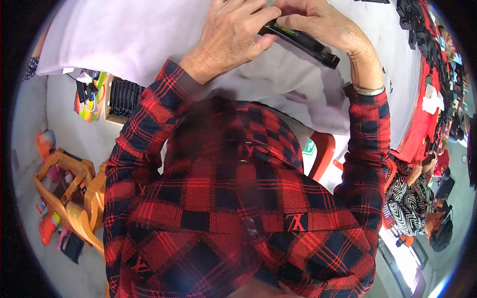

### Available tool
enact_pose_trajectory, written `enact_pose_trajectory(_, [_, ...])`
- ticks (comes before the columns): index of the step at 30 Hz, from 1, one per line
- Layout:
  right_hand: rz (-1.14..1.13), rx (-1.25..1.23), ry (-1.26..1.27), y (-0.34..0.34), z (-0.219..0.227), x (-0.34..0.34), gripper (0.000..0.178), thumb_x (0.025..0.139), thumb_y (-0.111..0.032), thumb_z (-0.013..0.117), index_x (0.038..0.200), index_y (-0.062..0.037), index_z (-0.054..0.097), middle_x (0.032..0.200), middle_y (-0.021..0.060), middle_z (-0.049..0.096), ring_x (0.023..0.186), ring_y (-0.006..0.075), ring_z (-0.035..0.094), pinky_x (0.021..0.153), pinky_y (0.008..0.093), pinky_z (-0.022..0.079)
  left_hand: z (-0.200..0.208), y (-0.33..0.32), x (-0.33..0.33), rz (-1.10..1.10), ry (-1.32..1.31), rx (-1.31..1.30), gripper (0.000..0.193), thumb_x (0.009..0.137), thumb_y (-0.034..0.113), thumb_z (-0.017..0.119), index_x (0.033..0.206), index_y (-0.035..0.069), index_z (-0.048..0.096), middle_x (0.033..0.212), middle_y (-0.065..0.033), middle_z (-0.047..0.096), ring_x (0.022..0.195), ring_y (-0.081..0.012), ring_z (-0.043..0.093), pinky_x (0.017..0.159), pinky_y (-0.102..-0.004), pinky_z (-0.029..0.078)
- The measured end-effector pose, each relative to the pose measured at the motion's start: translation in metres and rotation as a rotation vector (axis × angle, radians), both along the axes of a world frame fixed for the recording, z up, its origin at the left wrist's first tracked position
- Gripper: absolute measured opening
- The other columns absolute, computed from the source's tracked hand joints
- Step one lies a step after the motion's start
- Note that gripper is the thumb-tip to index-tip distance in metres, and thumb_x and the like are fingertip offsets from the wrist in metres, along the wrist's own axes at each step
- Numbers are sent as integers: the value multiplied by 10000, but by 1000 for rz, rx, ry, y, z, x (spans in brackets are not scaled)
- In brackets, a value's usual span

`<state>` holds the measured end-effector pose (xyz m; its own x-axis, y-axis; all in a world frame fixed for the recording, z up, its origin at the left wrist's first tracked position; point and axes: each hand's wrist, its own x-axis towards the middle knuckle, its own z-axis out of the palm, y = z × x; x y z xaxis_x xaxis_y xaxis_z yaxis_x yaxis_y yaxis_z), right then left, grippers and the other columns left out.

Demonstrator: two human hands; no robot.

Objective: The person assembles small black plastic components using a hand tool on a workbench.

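Observation:
A long narrow black plastic piece is held slanted over the pale cloth-covered table. A small greenish patch shows along its upper side. Closed around its left end is my left hand, thumb below and index finger above. My right hand reaches in from the right, its thumb and bent fingers gathered at the same end of the piece. The tips of several fingers are cut off by the top edge of the picture, so their exact grip is partly hidden. The piece's right end sticks out free below my right hand.
Down on the left, an open box holds rows of black pieces beside a colourful bag. A wooden chair stands farther down. Many black parts lie along the right on red cloth. Another person in patterned clothes sits there.

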<state>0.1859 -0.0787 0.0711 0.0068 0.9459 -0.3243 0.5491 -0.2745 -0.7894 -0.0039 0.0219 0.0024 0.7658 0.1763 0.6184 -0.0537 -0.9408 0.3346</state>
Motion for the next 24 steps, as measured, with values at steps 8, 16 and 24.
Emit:
enact_pose_trajectory(8, [-98, -1, 126, 1, -14, -5, 184, 916, -110, 650, 1046, 17, 677, 866, 18, 662, 801, 93, 572, 713, 278, 483, -31, 8, 20, -107, -459, 54, 419, 711, 171, 760, 1101, 56, 659, 943, -104, 569, 936, -299, 571, 928, -464, 418])
enact_pose_trajectory(16, [53, -53, -79, 19, -10, 0, 195, 858, -140, 646, 967, 12, 699, 799, 17, 669, 750, 109, 585, 679, 298, 488, -43, 10, 26, -111, -468, -5, 433, 716, 195, 787, 1101, 46, 656, 963, -106, 602, 942, -307, 584, 957, -487, 413])
enact_pose_trajectory(24, [126, -89, -97, 29, -7, 0, 213, 808, -125, 669, 962, 18, 703, 776, 59, 694, 721, 142, 625, 665, 324, 506, -34, 9, 20, -53, -284, 19, 482, 702, 228, 838, 1106, 39, 656, 954, -110, 612, 936, -312, 592, 956, -484, 416])
